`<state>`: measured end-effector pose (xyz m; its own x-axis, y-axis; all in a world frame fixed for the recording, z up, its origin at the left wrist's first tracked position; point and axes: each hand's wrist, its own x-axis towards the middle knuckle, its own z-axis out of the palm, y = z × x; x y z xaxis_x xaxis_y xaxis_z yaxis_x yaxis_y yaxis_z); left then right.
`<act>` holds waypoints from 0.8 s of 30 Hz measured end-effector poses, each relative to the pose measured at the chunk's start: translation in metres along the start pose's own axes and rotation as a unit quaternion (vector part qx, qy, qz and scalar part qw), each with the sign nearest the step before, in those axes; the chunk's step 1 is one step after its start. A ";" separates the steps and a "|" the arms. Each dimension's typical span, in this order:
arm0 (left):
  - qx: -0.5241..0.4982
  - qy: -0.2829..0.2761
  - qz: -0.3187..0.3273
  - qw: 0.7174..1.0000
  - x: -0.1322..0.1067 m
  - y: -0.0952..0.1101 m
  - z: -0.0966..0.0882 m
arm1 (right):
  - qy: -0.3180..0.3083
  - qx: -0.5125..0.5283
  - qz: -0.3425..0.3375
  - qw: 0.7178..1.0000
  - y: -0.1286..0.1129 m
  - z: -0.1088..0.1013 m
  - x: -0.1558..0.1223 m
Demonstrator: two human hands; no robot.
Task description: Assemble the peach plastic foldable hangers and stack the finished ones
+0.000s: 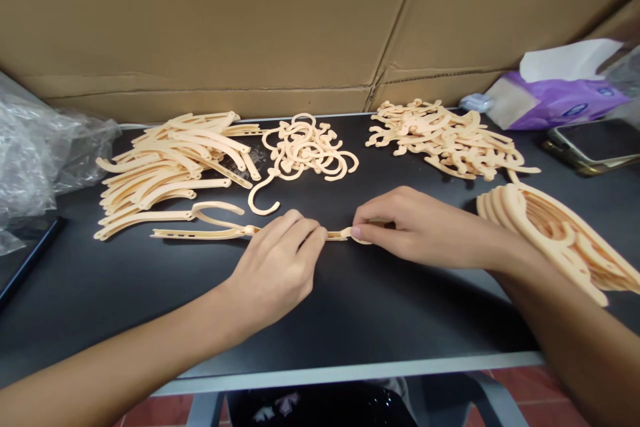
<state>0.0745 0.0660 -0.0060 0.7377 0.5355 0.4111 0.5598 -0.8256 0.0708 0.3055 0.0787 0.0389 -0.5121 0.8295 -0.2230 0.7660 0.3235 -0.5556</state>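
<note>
My left hand [283,250] is closed around the middle of a peach plastic hanger piece [200,234], whose slotted arm sticks out to the left. A thin stretch of the piece shows between my hands. My right hand [407,227] pinches a small curved peach part [359,237] at its right end; whether the two are joined I cannot tell. Just behind my left hand lie a loose hook [264,208] and a curved part [215,208], which touches or overlaps a hanger arm [150,217].
Hanger arms [170,153] are piled at the left, hooks [310,147] in the middle, wavy parts [440,133] at back right. Several hangers [555,227] stack beside my right forearm. Tissues [560,100], a phone [595,143], plastic wrap [45,147] and cardboard [225,20] edge the black table [350,320].
</note>
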 end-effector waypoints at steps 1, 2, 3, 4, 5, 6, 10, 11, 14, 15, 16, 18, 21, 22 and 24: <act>0.000 0.000 0.001 1.000 0.000 0.000 0.000 | -0.002 0.002 0.000 1.000 0.000 0.000 0.000; -0.001 0.001 0.001 1.000 0.000 0.000 0.001 | -0.005 0.003 0.000 1.000 0.000 0.000 0.001; -0.002 0.001 0.001 1.000 0.000 -0.001 0.001 | -0.007 0.004 0.001 1.000 0.000 0.000 0.001; -0.003 0.001 0.000 1.000 0.000 -0.001 0.002 | -0.009 0.004 0.003 1.000 -0.001 0.000 0.001; -0.005 0.000 -0.001 1.000 0.000 -0.001 0.002 | -0.011 0.004 0.005 1.000 -0.001 -0.001 0.001; -0.005 -0.001 -0.003 1.000 -0.001 -0.001 0.002 | -0.011 0.004 0.007 1.000 -0.001 -0.001 0.001; -0.004 0.004 -0.002 1.000 -0.002 -0.001 0.003 | -0.014 -0.001 0.017 1.000 -0.002 -0.001 0.001; -0.004 0.006 0.000 1.000 -0.002 -0.001 0.003 | -0.017 -0.002 0.018 1.000 -0.003 -0.001 0.001; -0.005 0.019 0.008 1.000 -0.001 -0.001 0.003 | -0.019 -0.005 0.021 1.000 -0.003 -0.001 0.002; -0.006 0.022 0.011 1.000 -0.001 -0.001 0.003 | -0.019 -0.006 0.023 1.000 -0.003 -0.001 0.002; -0.008 0.023 0.012 1.000 0.000 -0.001 0.003 | -0.018 -0.009 0.026 0.999 -0.003 -0.001 0.002; -0.011 0.025 0.012 1.000 0.000 -0.001 0.003 | -0.016 -0.017 0.033 0.999 -0.004 0.000 0.002; -0.012 0.026 0.011 1.000 0.001 -0.002 0.003 | -0.009 -0.037 0.042 0.998 -0.005 0.000 0.001; -0.011 0.027 0.011 1.000 0.001 -0.001 0.003 | -0.006 -0.044 0.044 0.998 -0.005 0.001 0.001; -0.007 0.027 0.011 1.000 0.002 -0.001 0.003 | -0.001 -0.055 0.045 0.997 -0.006 0.001 0.001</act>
<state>0.0760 0.0685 -0.0082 0.7282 0.5066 0.4617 0.5381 -0.8398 0.0728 0.3003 0.0769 0.0406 -0.4410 0.8559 -0.2701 0.8466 0.2967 -0.4419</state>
